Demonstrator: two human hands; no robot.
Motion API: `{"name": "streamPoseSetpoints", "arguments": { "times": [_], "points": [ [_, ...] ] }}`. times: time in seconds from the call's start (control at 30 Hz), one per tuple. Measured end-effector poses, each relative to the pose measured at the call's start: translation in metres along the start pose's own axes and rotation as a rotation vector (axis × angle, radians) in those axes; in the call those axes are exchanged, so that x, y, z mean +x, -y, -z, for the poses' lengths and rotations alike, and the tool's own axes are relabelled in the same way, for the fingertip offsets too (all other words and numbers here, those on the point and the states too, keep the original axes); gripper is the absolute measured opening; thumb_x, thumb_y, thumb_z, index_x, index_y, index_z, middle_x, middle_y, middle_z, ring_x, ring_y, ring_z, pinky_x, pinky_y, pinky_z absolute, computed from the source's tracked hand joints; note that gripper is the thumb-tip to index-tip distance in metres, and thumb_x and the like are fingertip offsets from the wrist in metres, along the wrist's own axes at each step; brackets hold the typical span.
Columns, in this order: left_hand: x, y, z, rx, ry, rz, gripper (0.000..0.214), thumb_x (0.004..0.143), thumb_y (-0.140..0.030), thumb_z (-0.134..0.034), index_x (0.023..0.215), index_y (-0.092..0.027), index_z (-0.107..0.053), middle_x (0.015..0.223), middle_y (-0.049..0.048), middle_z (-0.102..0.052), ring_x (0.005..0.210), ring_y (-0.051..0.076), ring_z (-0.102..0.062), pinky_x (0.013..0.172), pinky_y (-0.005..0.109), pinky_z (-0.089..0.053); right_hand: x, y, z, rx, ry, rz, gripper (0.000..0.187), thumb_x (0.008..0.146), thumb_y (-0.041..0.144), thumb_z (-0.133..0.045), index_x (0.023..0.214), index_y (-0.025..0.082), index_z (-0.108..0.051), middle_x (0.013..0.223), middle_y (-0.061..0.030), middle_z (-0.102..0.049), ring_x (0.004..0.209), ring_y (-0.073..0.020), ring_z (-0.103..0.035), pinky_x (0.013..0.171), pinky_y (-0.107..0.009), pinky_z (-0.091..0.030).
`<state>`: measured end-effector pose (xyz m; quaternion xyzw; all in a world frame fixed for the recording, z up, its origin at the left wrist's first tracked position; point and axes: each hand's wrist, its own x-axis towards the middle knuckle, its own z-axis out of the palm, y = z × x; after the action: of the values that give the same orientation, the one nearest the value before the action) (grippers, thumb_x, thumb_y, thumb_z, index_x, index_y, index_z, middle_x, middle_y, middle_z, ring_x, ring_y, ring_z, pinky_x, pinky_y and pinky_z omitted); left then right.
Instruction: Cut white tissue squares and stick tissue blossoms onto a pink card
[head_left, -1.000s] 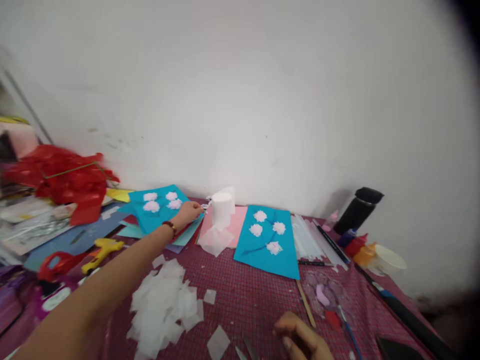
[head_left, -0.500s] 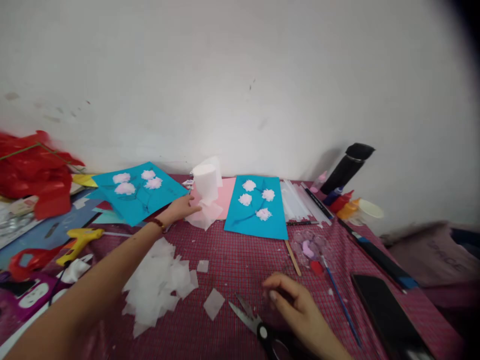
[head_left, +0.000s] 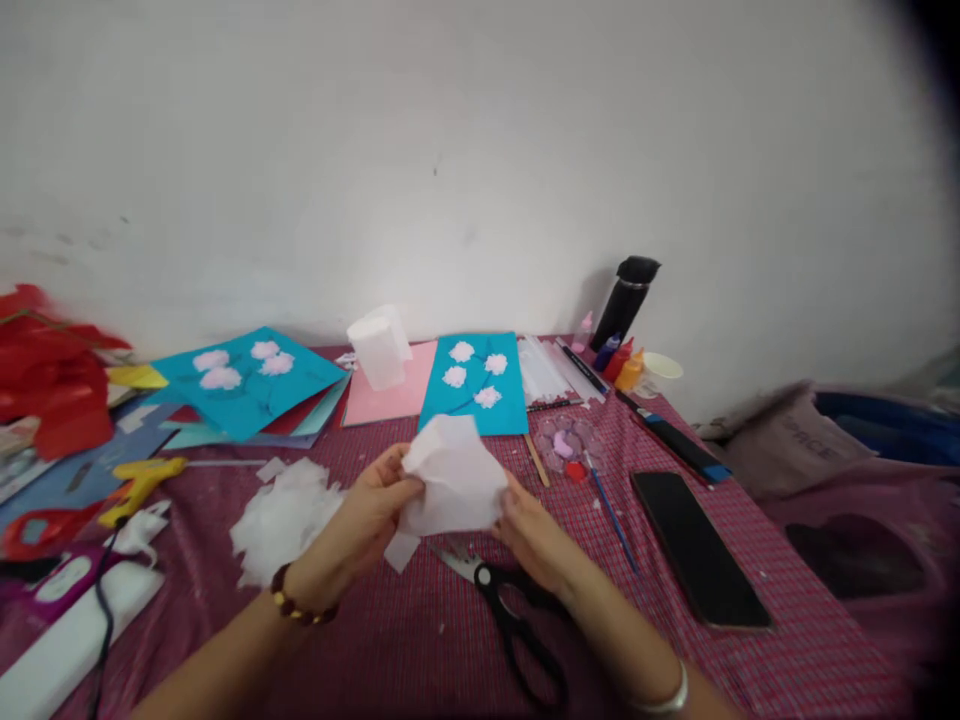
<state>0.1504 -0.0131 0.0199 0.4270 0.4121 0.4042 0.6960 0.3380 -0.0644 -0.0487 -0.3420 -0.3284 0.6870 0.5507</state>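
A sheet of thin white tissue paper [head_left: 454, 480] is stretched between my two hands above the table. My left hand [head_left: 382, 505] pinches its left edge, thumb on top. The right edge is gripped by my right hand [head_left: 529, 525], whose fingers are partly hidden behind the sheet. Below my right hand lie black-handled scissors [head_left: 517, 625], blades pointing up and left. A pile of cut white tissue pieces [head_left: 285, 515] is beside my left hand. Farther back, a white tissue roll [head_left: 379, 352] stands on pink paper [head_left: 401, 390].
Two blue sheets with pink blossoms, a left one [head_left: 251, 385] and a middle one [head_left: 480, 385], lie at the back. A glue gun [head_left: 142, 485] is left; a paint palette [head_left: 566, 445], paintbrush [head_left: 615, 520], phone [head_left: 697, 550] and paint bottles [head_left: 619, 360] are right.
My left hand has come back from beside the tissue roll with a tissue sheet. My right hand has closed on that sheet's other edge. The camera view has shifted.
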Motion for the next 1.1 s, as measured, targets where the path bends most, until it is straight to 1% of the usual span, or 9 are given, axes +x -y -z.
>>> {"name": "streamPoseSetpoints", "arguments": {
  "times": [0.1,0.23,0.4,0.53,0.67,0.77,0.87,0.97,1.1],
  "points": [
    [-0.022,0.039,-0.015,0.143,-0.032,-0.017,0.027,0.068,-0.016,-0.061,0.094,-0.019,-0.055,0.082,-0.0013,-0.062,0.063,0.009,-0.056,0.057,0.020,-0.044,-0.005,0.001,-0.005,0.132,0.006,-0.137,0.057,0.067,0.053,-0.071,0.113,0.024,-0.057,0.099,-0.0061,-0.068,0.084,-0.0217,-0.063,0.076,-0.034,-0.048],
    [-0.038,0.068,-0.022,0.237,-0.101,-0.095,0.023,0.074,-0.018,-0.056,0.097,-0.019,-0.055,0.096,0.0029,-0.062,0.078,0.012,-0.058,0.067,0.023,-0.046,-0.005,0.003,-0.007,0.018,-0.045,-0.153,0.036,0.062,0.026,-0.079,0.094,0.021,-0.065,0.084,-0.0013,-0.070,0.072,-0.0159,-0.062,0.069,-0.026,-0.047],
    [-0.047,0.046,0.014,0.543,0.224,-0.074,0.034,0.074,-0.026,-0.061,0.107,-0.018,-0.055,0.097,0.0050,-0.063,0.081,0.015,-0.058,0.073,0.028,-0.047,0.004,0.003,0.003,0.036,-0.162,-0.116,0.029,0.062,0.024,-0.077,0.089,0.019,-0.065,0.073,0.0006,-0.069,0.061,-0.0143,-0.060,0.063,-0.026,-0.047],
    [-0.027,0.026,0.053,1.145,0.148,-0.167,0.030,0.075,-0.021,-0.056,0.104,-0.019,-0.059,0.088,0.0040,-0.062,0.076,0.017,-0.054,0.071,0.031,-0.044,0.010,0.003,0.012,0.014,-0.198,-0.057,0.031,0.062,0.025,-0.076,0.090,0.018,-0.064,0.076,-0.0018,-0.070,0.065,-0.0172,-0.062,0.065,-0.028,-0.048],
    [-0.008,0.030,0.060,1.457,0.318,-0.258,0.021,0.070,-0.013,-0.052,0.089,-0.018,-0.060,0.092,0.0057,-0.057,0.084,0.020,-0.052,0.076,0.032,-0.041,0.012,0.002,0.016,-0.075,-0.219,-0.040,0.031,0.063,0.029,-0.076,0.089,0.018,-0.063,0.080,-0.0029,-0.070,0.070,-0.0189,-0.062,0.067,-0.030,-0.048],
    [-0.006,0.037,0.058,1.451,0.375,-0.255,0.003,0.073,-0.016,-0.052,0.071,-0.018,-0.054,0.087,0.0041,-0.054,0.079,0.017,-0.049,0.071,0.029,-0.039,0.012,0.000,0.015,-0.115,-0.223,-0.055,0.032,0.064,0.031,-0.075,0.091,0.018,-0.063,0.080,-0.0028,-0.070,0.068,-0.0188,-0.062,0.066,-0.030,-0.049],
    [-0.006,0.032,0.067,1.298,0.363,-0.212,0.011,0.076,-0.022,-0.051,0.066,-0.018,-0.048,0.075,0.0003,-0.052,0.069,0.014,-0.046,0.064,0.026,-0.037,0.012,-0.002,0.014,-0.093,-0.212,-0.084,0.030,0.065,0.030,-0.075,0.090,0.019,-0.063,0.077,-0.0018,-0.070,0.065,-0.0174,-0.062,0.064,-0.028,-0.049],
    [0.001,0.010,0.089,1.146,0.249,-0.144,0.014,0.079,-0.029,-0.050,0.070,-0.018,-0.049,0.063,-0.0036,-0.047,0.057,0.011,-0.042,0.055,0.023,-0.034,0.013,-0.004,0.013,-0.067,-0.223,-0.120,0.031,0.064,0.029,-0.076,0.090,0.018,-0.063,0.075,-0.0012,-0.070,0.064,-0.0164,-0.062,0.064,-0.027,-0.048],
    [0.026,-0.019,0.111,1.158,0.178,-0.147,0.013,0.072,-0.022,-0.053,0.084,-0.018,-0.057,0.074,-0.0006,-0.057,0.065,0.014,-0.050,0.059,0.024,-0.037,0.014,-0.003,0.016,-0.066,-0.220,-0.144,0.032,0.063,0.030,-0.076,0.090,0.019,-0.064,0.078,-0.0019,-0.070,0.064,-0.0163,-0.062,0.061,-0.026,-0.048]
  ]
}}
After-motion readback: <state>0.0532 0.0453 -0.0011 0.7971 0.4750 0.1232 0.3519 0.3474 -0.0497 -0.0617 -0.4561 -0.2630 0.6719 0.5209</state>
